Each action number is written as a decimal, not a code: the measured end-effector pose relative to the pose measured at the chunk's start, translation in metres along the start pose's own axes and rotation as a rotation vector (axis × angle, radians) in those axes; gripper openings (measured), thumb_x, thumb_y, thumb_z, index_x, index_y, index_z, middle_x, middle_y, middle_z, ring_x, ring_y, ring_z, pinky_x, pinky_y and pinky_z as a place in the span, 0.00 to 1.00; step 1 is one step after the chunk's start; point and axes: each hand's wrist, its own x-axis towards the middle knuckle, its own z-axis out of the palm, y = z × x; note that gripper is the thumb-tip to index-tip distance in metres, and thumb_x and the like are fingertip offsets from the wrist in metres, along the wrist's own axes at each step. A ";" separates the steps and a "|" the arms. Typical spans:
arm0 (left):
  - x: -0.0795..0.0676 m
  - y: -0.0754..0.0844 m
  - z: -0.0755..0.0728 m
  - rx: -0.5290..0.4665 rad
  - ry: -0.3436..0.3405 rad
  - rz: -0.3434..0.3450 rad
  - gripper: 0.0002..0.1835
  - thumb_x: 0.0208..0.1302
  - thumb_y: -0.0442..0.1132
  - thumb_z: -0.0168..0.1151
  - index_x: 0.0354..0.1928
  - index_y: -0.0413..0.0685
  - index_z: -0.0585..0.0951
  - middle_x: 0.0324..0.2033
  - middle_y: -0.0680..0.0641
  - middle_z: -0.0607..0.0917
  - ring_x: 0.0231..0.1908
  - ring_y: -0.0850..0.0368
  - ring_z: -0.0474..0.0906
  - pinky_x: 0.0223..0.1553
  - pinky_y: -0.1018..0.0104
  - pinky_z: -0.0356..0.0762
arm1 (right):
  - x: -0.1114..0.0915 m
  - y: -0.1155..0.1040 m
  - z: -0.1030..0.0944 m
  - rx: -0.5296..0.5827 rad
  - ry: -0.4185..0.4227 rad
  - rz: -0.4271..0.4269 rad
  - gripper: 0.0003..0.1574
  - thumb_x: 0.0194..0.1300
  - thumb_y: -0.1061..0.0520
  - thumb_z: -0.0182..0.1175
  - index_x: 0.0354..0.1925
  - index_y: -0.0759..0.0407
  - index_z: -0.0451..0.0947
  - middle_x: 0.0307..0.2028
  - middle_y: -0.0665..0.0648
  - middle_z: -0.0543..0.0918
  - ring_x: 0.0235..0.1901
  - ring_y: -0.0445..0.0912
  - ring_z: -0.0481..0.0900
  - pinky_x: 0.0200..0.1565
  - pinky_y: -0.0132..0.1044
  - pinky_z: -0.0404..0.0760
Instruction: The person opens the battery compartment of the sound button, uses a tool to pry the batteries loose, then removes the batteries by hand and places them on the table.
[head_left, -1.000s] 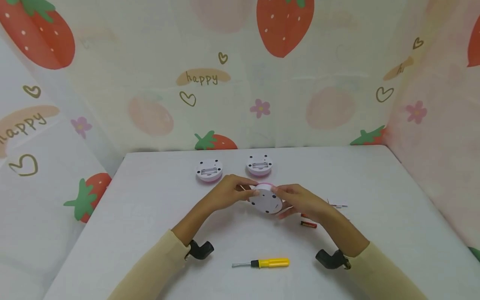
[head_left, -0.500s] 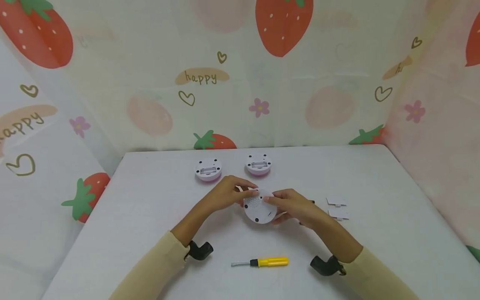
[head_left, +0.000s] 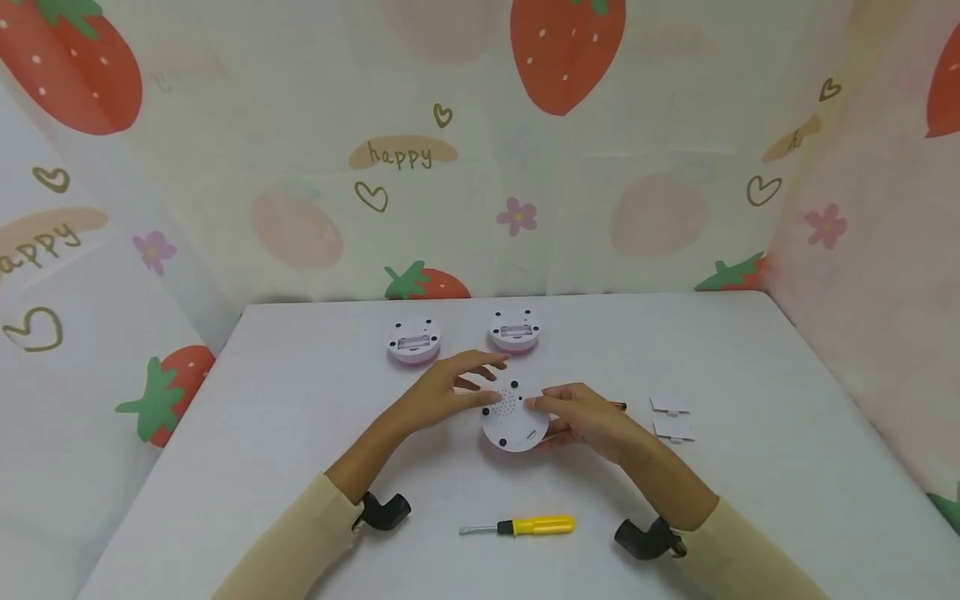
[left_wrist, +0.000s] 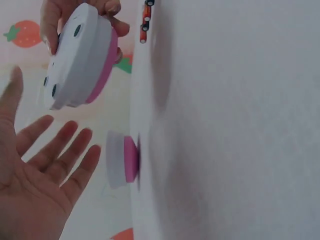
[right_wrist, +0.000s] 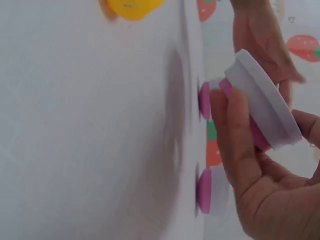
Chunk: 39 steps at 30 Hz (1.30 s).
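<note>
A round white device with a pink side (head_left: 516,429) is in my right hand (head_left: 592,417), its flat face with black feet and a patch of small holes turned up toward the head camera. The right thumb lies on that face and the fingers curl round the pink side, as the right wrist view shows. My left hand (head_left: 442,396) is just to its left, fingers spread. In the left wrist view that palm (left_wrist: 35,185) holds nothing and stands apart from the device (left_wrist: 82,60).
Two similar devices (head_left: 414,342) (head_left: 515,331) lie at the back with open battery compartments. White battery covers (head_left: 673,428) lie right of the right hand. Red-and-black batteries (left_wrist: 145,25) lie near it, partly hidden in the head view. A yellow-handled screwdriver (head_left: 543,525) lies in front.
The device has come slightly down and left, its flat face turning further toward the head camera. My left hand has let go of it and spread its fingers; the right still grips it.
</note>
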 end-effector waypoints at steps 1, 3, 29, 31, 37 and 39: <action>-0.002 -0.001 0.000 -0.018 -0.014 0.013 0.35 0.66 0.45 0.71 0.73 0.59 0.71 0.65 0.48 0.77 0.62 0.52 0.76 0.61 0.52 0.78 | 0.000 0.000 0.001 0.002 0.012 0.005 0.25 0.74 0.51 0.59 0.56 0.70 0.79 0.41 0.58 0.87 0.38 0.49 0.86 0.43 0.42 0.88; -0.007 -0.003 0.000 -0.046 -0.044 0.027 0.43 0.61 0.44 0.75 0.76 0.60 0.65 0.70 0.48 0.72 0.67 0.51 0.71 0.65 0.50 0.74 | 0.001 -0.001 0.002 0.014 0.030 0.014 0.24 0.74 0.51 0.59 0.55 0.70 0.79 0.39 0.57 0.87 0.37 0.48 0.85 0.41 0.40 0.88; -0.018 -0.014 0.011 -0.260 -0.089 0.017 0.49 0.50 0.32 0.81 0.75 0.44 0.67 0.70 0.49 0.72 0.67 0.54 0.71 0.67 0.62 0.70 | 0.004 0.006 0.010 0.283 -0.129 0.041 0.26 0.75 0.58 0.56 0.62 0.75 0.69 0.44 0.61 0.85 0.42 0.52 0.87 0.51 0.47 0.85; -0.020 -0.016 0.012 -0.275 -0.099 -0.004 0.48 0.50 0.31 0.81 0.74 0.45 0.68 0.69 0.49 0.73 0.66 0.54 0.73 0.66 0.64 0.72 | 0.004 0.007 0.011 0.202 -0.125 0.048 0.25 0.75 0.55 0.57 0.60 0.74 0.71 0.42 0.61 0.86 0.41 0.53 0.88 0.50 0.46 0.86; -0.021 -0.023 0.017 -0.287 -0.162 -0.076 0.48 0.45 0.31 0.83 0.72 0.51 0.72 0.67 0.52 0.76 0.64 0.59 0.75 0.64 0.67 0.74 | -0.002 0.004 0.011 -0.257 -0.005 -0.027 0.28 0.72 0.49 0.62 0.59 0.69 0.76 0.33 0.58 0.88 0.31 0.52 0.88 0.38 0.42 0.88; -0.022 -0.024 0.019 -0.303 -0.176 -0.093 0.48 0.45 0.29 0.83 0.71 0.50 0.72 0.68 0.51 0.75 0.64 0.58 0.75 0.63 0.66 0.74 | -0.005 0.003 0.011 -0.374 0.044 -0.067 0.28 0.71 0.50 0.63 0.60 0.68 0.76 0.32 0.56 0.87 0.29 0.51 0.86 0.36 0.42 0.88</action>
